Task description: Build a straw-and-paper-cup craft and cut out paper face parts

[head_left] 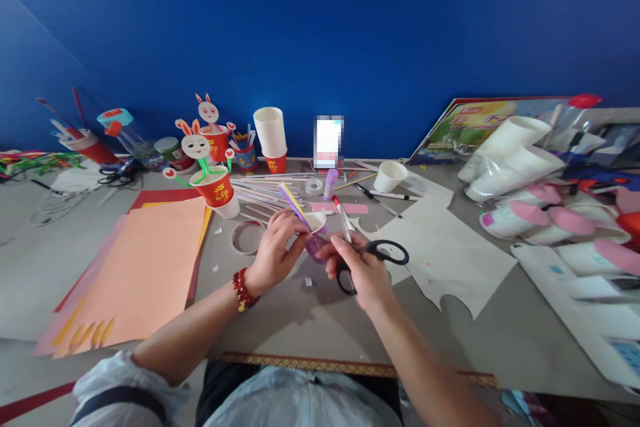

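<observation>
My left hand [274, 248] is closed around a small purple paper cup [316, 232] with a white inside, held above the grey table [300, 313]. A purple and yellow straw [294, 204] sticks up from the cup. My right hand [361, 265] meets the cup from the right and grips black-handled scissors [373, 257], whose blades point up toward the cup. A red bead bracelet [242, 289] sits on my left wrist.
Peach and red paper sheets [135, 267] lie at the left, white cut paper [445, 253] at the right. Bunny cups [213, 180], stacked cups [271, 133], loose straws [260, 190], a tape ring [247, 237] and a glue stick [331, 183] stand behind. More decorated cups [540, 213] lie at the far right.
</observation>
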A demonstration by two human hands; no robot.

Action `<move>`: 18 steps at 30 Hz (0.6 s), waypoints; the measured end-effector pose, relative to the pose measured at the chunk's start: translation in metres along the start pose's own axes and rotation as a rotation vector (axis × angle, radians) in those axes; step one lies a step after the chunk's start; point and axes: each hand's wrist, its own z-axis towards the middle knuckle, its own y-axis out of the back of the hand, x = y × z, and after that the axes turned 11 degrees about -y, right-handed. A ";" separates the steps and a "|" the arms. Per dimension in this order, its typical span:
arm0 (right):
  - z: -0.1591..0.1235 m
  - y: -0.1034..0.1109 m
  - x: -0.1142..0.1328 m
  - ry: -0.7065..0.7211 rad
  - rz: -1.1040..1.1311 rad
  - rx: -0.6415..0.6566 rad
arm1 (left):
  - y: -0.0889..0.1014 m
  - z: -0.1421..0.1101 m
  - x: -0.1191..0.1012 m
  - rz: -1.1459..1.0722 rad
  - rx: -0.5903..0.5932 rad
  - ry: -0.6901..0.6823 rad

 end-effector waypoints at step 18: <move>-0.006 0.019 0.025 0.362 -0.756 0.207 | 0.022 0.013 0.002 -0.656 0.134 0.612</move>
